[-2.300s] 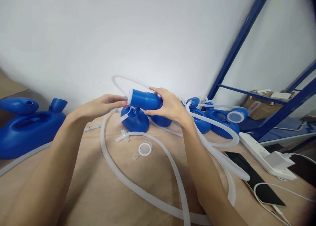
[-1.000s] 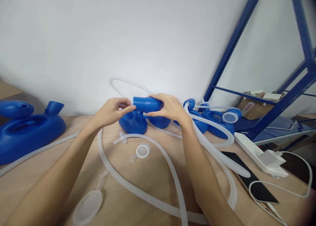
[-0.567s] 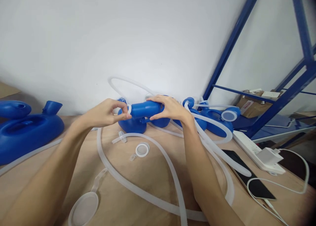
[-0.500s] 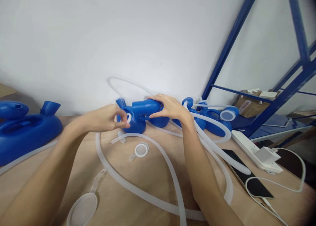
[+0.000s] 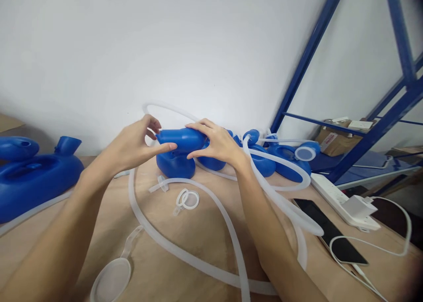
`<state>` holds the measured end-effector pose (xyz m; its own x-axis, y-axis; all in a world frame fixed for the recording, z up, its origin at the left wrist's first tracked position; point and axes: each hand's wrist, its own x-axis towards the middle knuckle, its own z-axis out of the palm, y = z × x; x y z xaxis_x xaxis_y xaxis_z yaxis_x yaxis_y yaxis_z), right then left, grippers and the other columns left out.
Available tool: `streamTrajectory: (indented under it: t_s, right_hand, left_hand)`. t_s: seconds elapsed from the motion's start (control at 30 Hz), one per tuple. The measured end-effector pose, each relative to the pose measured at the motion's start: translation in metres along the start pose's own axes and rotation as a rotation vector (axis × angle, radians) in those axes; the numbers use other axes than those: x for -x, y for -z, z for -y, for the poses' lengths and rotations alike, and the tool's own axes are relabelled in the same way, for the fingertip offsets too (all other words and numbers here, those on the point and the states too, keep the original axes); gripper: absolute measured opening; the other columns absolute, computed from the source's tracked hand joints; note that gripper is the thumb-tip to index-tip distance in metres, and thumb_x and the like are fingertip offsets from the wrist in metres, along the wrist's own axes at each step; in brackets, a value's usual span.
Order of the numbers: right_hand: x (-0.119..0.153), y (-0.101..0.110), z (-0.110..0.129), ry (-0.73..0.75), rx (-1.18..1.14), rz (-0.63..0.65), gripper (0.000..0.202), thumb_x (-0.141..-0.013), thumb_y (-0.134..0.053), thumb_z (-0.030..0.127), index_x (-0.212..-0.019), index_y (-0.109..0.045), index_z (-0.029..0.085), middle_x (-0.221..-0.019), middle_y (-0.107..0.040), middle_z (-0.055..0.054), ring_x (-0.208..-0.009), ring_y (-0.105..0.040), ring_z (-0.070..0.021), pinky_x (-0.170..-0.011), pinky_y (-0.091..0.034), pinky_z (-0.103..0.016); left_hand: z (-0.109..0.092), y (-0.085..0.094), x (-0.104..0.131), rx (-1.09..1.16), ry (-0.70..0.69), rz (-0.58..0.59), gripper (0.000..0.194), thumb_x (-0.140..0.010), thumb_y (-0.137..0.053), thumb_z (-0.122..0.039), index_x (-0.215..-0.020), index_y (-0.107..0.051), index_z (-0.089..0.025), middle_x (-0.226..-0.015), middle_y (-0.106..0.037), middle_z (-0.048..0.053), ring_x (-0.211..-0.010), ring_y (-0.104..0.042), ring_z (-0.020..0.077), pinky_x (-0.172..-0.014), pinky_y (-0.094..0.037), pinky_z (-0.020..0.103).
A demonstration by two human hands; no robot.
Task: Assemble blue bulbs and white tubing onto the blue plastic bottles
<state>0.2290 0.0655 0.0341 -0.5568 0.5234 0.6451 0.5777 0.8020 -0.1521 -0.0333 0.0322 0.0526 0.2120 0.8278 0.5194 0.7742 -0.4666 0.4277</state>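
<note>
My right hand grips the right end of a blue plastic spout piece, thumb below and fingers over the top. At the other end, my left hand has its fingers apart, with its thumb lying across the front of the piece. Whether its fingertips touch the far side is hidden. Behind and below stands a blue plastic bottle. On the table, a white ring overlaps a small round cap. A clear hose carrying a clear clip curves nearby.
Blue bottles stand at left and right, some with hoses. A larger clear strapped cap lies in front. To the right are a phone, a power strip with a charger, a cable, and a blue metal rack.
My left hand has let go of the white ring, which now lies by the small cap. That hand has moved up to the spout piece, which has shifted slightly left with my right hand.
</note>
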Motion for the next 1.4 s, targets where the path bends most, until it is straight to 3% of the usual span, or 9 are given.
streamTrajectory:
  t_s: [0.1, 0.23, 0.4, 0.53, 0.73, 0.87, 1.1, 1.27, 1.4]
  right_hand:
    - [-0.005, -0.013, 0.004, 0.072, -0.144, -0.034, 0.081, -0.074, -0.09, 0.055, -0.144, -0.063, 0.025, -0.136, -0.062, -0.011, -0.12, -0.065, -0.0305, -0.102, -0.055, -0.043]
    - [-0.006, -0.021, 0.001, 0.004, -0.409, 0.0, 0.074, -0.079, -0.088, 0.046, -0.144, -0.062, 0.022, -0.131, -0.067, -0.01, -0.119, -0.066, -0.0276, -0.102, -0.055, -0.042]
    - [-0.007, -0.023, -0.002, -0.129, -0.682, -0.004, 0.029, -0.086, -0.081, 0.039, -0.104, -0.075, 0.018, -0.107, -0.077, -0.005, -0.105, -0.071, -0.0233, -0.102, -0.053, -0.04]
    - [-0.01, -0.032, 0.003, -0.171, -0.865, -0.017, 0.041, -0.079, -0.087, 0.037, -0.111, -0.067, 0.02, -0.097, -0.077, -0.001, -0.095, -0.073, -0.0198, -0.095, -0.056, -0.036]
    - [-0.011, -0.045, 0.011, -0.077, -0.747, -0.042, 0.033, -0.09, -0.075, 0.03, -0.121, -0.066, 0.02, -0.125, -0.072, -0.006, -0.112, -0.069, -0.0199, -0.104, -0.054, -0.037]
    - [-0.012, -0.047, 0.013, -0.04, -0.676, -0.047, 0.03, -0.095, -0.069, 0.03, -0.123, -0.065, 0.019, -0.122, -0.071, -0.007, -0.118, -0.066, -0.0206, -0.108, -0.052, -0.037]
    - [-0.011, -0.049, 0.01, -0.096, -0.742, -0.126, 0.033, -0.087, -0.076, 0.03, -0.117, -0.066, 0.02, -0.105, -0.073, -0.003, -0.101, -0.071, -0.0179, -0.103, -0.057, -0.039]
    - [-0.013, -0.051, 0.006, -0.079, -0.815, -0.118, 0.035, -0.084, -0.079, 0.032, -0.116, -0.072, 0.018, -0.123, -0.076, -0.008, -0.118, -0.07, -0.0222, -0.112, -0.053, -0.042]
    - [-0.014, -0.052, -0.001, -0.106, -0.82, -0.107, 0.037, -0.081, -0.083, 0.034, -0.114, -0.076, 0.018, -0.121, -0.078, -0.009, -0.12, -0.071, -0.0246, -0.114, -0.05, -0.045]
  left_hand:
    - [0.003, 0.002, 0.001, 0.158, -0.008, 0.114, 0.084, -0.077, -0.069, -0.074, -0.144, -0.052, -0.026, -0.131, -0.069, 0.009, -0.104, -0.069, 0.0296, -0.082, -0.057, 0.037]
    - [0.015, 0.017, 0.001, 0.193, -0.029, 0.116, 0.065, -0.079, -0.07, -0.072, -0.121, -0.07, -0.023, -0.107, -0.074, 0.004, -0.091, -0.067, 0.0253, -0.077, -0.054, 0.03]
    - [0.03, 0.039, 0.006, 0.234, -0.039, 0.006, 0.063, -0.069, -0.081, -0.067, -0.113, -0.075, -0.023, -0.103, -0.074, 0.004, -0.088, -0.065, 0.0238, -0.072, -0.054, 0.026]
    - [0.032, 0.042, 0.007, 0.23, -0.059, 0.012, 0.064, -0.066, -0.082, -0.069, -0.113, -0.076, -0.025, -0.103, -0.075, 0.004, -0.088, -0.066, 0.0245, -0.069, -0.054, 0.025]
    - [0.036, 0.04, 0.004, 0.153, -0.068, 0.029, 0.066, -0.066, -0.078, -0.074, -0.112, -0.077, -0.027, -0.097, -0.076, 0.003, -0.081, -0.067, 0.0234, -0.066, -0.054, 0.025]
    - [0.04, 0.039, 0.003, 0.137, -0.034, 0.008, 0.066, -0.067, -0.076, -0.076, -0.112, -0.077, -0.027, -0.1, -0.076, 0.004, -0.085, -0.068, 0.0249, -0.067, -0.056, 0.026]
    - [0.038, 0.033, 0.002, 0.211, -0.02, 0.006, 0.065, -0.067, -0.078, -0.073, -0.111, -0.078, -0.026, -0.099, -0.076, 0.004, -0.084, -0.068, 0.0244, -0.069, -0.059, 0.028]
    - [0.045, 0.03, 0.001, 0.274, 0.015, 0.028, 0.064, -0.068, -0.079, -0.07, -0.113, -0.077, -0.025, -0.101, -0.077, 0.004, -0.088, -0.069, 0.0242, -0.076, -0.06, 0.029]
    - [0.047, 0.027, 0.001, 0.301, 0.032, 0.029, 0.064, -0.069, -0.081, -0.068, -0.114, -0.077, -0.023, -0.102, -0.077, 0.004, -0.09, -0.069, 0.0243, -0.078, -0.06, 0.029]
